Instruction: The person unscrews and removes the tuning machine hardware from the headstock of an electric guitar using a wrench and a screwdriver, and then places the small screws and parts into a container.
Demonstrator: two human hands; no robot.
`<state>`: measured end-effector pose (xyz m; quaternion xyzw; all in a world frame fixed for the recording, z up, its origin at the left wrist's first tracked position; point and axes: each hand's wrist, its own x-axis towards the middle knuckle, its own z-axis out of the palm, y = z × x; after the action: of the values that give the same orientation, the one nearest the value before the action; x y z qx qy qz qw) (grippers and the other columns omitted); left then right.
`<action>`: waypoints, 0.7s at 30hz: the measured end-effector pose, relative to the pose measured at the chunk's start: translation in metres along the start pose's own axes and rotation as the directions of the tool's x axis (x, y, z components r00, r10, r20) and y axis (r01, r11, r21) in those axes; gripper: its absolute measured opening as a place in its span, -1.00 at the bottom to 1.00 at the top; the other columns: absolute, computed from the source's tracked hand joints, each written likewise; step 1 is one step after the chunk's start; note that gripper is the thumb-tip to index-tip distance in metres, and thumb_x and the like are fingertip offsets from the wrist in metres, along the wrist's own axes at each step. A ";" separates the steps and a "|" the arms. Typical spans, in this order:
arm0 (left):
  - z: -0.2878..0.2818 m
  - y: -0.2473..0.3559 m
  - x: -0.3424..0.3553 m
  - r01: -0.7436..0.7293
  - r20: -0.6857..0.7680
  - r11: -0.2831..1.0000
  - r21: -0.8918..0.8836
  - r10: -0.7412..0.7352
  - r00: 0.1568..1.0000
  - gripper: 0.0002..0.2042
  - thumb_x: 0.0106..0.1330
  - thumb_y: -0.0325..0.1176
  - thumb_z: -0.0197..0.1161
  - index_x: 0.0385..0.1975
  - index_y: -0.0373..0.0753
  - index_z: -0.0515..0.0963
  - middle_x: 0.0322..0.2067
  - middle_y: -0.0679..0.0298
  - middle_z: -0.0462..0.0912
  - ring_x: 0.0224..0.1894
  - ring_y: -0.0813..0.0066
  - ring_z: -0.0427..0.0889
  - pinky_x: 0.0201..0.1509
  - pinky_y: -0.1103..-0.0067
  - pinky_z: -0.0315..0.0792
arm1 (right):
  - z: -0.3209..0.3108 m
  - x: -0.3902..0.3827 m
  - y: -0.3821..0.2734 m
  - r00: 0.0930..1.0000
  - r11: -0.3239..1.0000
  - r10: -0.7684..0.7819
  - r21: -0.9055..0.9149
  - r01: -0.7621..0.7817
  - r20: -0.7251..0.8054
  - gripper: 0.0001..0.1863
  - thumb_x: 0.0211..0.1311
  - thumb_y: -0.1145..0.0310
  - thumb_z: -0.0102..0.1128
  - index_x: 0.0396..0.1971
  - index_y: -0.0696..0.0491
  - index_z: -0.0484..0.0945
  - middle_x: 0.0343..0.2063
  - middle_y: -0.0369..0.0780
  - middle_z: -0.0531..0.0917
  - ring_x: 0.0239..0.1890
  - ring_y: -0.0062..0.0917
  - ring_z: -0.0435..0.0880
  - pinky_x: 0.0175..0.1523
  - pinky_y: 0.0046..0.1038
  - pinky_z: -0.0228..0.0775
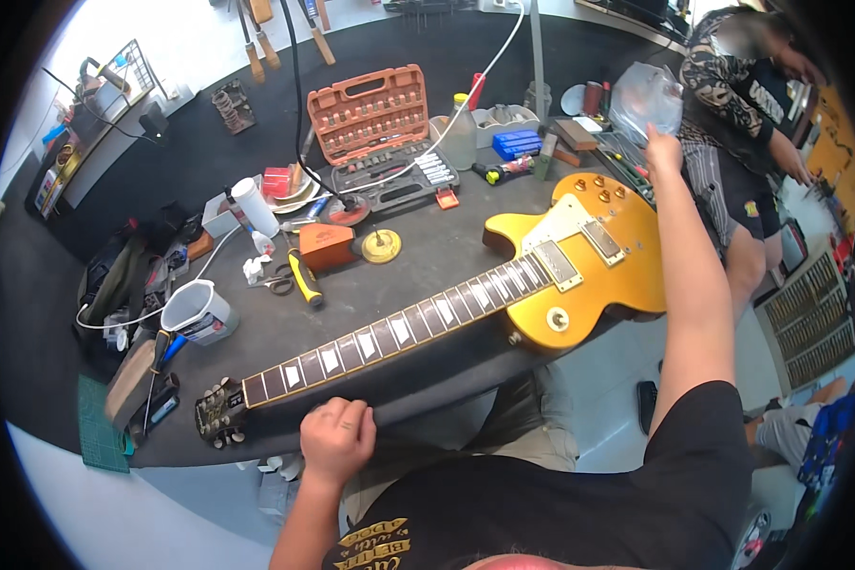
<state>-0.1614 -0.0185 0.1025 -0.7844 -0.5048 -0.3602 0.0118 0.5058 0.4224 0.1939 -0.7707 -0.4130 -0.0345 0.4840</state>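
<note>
A gold-topped electric guitar [627, 275] lies face up across the bench, its dark fretboard [380, 337] running to the black headstock [220, 415] at the near left. My left hand [337, 440] is curled into a fist just below the neck, off the bench's front edge, and nothing shows in it. Stretched past the guitar body, my right hand [664, 154] has its fingers closed at the lower edge of a clear plastic bag [644, 100] at the back right. The bag's contents are blurred.
Behind the guitar sit an orange socket case [369, 116], a spray bottle [460, 138] and blue boxes [517, 144]. A white tub [199, 313], scissors [280, 281] and a yellow-handled tool [304, 277] lie left. Another person [731, 123] sits at the right.
</note>
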 end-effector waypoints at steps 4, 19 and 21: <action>0.011 -0.002 -0.007 0.084 -0.030 0.978 0.191 -0.080 0.996 -0.92 0.16 -0.45 0.39 -0.39 -0.20 0.63 -0.54 0.19 0.54 -0.52 0.10 0.58 -0.39 0.26 0.45 | 0.053 0.042 0.053 0.912 0.871 0.403 0.275 -0.408 0.077 -0.54 0.53 0.02 0.35 -0.08 0.20 0.78 -0.27 -0.11 0.79 -0.29 -0.27 0.83 -0.39 -0.29 0.59; 0.007 0.000 -0.009 0.064 0.000 0.945 0.322 -0.067 0.998 -0.90 0.15 -0.41 0.39 -0.38 -0.16 0.62 -0.51 0.24 0.56 -0.52 0.16 0.60 -0.37 0.30 0.50 | 0.038 -0.194 -0.231 0.376 0.651 -0.615 0.178 0.738 0.694 -0.59 0.35 0.11 0.34 -0.15 0.21 0.76 -0.20 0.05 0.81 -0.11 -0.05 0.81 0.05 -0.09 0.64; 0.010 0.000 -0.009 0.052 -0.020 0.951 0.305 -0.049 0.999 -0.90 0.14 -0.41 0.39 -0.38 -0.16 0.61 -0.52 0.24 0.54 -0.52 0.17 0.60 -0.37 0.30 0.50 | 0.066 -0.232 -0.254 0.269 0.574 -0.574 0.146 0.806 0.774 -0.64 0.40 0.18 0.33 -0.12 0.21 0.77 -0.24 0.05 0.83 -0.12 -0.10 0.84 0.09 -0.11 0.65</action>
<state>-0.1582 -0.0218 0.0903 -0.7578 -0.5743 -0.2826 0.1268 0.1604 0.3821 0.2359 -0.5045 -0.8589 0.0222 0.0853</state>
